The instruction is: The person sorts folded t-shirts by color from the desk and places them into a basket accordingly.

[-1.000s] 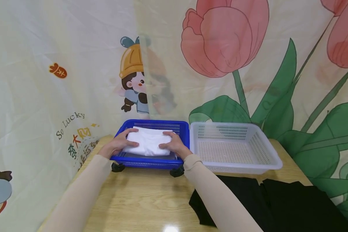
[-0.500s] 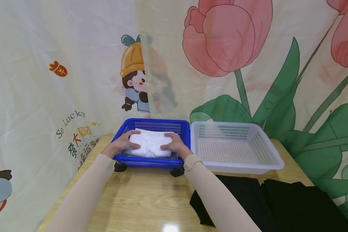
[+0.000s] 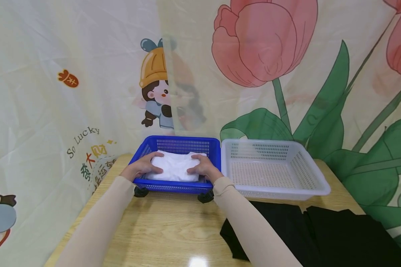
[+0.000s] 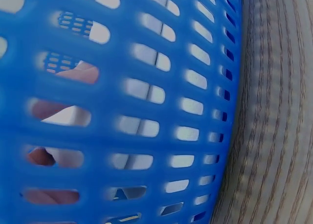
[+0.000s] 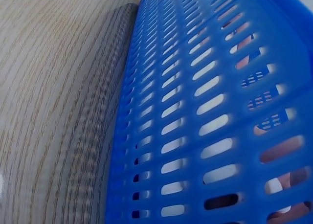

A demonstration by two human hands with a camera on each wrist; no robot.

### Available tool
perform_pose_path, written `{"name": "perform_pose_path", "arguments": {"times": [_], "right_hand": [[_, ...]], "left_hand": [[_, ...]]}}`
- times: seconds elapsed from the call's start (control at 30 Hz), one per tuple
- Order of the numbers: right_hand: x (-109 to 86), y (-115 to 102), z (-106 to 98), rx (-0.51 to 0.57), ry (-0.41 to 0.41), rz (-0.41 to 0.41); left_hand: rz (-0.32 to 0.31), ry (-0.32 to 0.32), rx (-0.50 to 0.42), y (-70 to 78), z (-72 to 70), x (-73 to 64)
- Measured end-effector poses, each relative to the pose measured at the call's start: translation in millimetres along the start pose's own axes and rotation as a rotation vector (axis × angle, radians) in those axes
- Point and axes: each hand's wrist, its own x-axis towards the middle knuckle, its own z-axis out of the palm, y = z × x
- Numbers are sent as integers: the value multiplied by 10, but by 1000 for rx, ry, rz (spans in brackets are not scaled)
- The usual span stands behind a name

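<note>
Before tulip-printed drapery (image 3: pixel 264 40), wood-grain table (image 3: pixel 167 222), left hand (image 3: pixel 145 165) and right hand (image 3: pixel 205 168) gripping white cloth (image 3: pixel 174 167)

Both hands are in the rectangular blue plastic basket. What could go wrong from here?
The folded white cloth could crease or unfold: the left hand and right hand grip opposite ends, and its top looks wrinkled. On withdrawal, either hand might bump the blue basket and nudge it against the rectangular white plastic basket beside it.

Curtained-off spot, room type unclear: printed cloth hangings (image 3: pixel 194 22), wood-grain table (image 3: pixel 173 218).
</note>
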Motion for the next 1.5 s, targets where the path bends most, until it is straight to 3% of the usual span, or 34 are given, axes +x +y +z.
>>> {"name": "perform_pose_path", "arguments": {"times": [0.4,0.6,0.77,0.87,1.0,1.07,1.23,1.37,1.5], "right_hand": [[-117,-13,-34,-13,-29,-5],[-118,-10,-21,-30,27,-33],[-232,-73,-105,-101,85,-129],[-440,-211,-275,-155,-1,-213],[-840,-413,-624,-218,-146,-328],[-1054,-438,-840,-248,-174,-361],[-1586,-327,-1400,-263,-132,-376],[-1969,-140,-1757,-260,-77,-374],[-2304,148,-2056,-227,-67,-390]], "left_hand": [[-48,-65,58,-74,-13,41],[-60,-96,-12,102,-56,-128],[13,-43,138,242,-89,-219],[79,20,259,379,-99,-308],[155,69,268,627,-108,-516],[200,71,237,739,-66,-639],[309,59,178,969,107,-959],[347,38,109,1097,314,-1198],[370,-25,12,1193,603,-1354]]}}
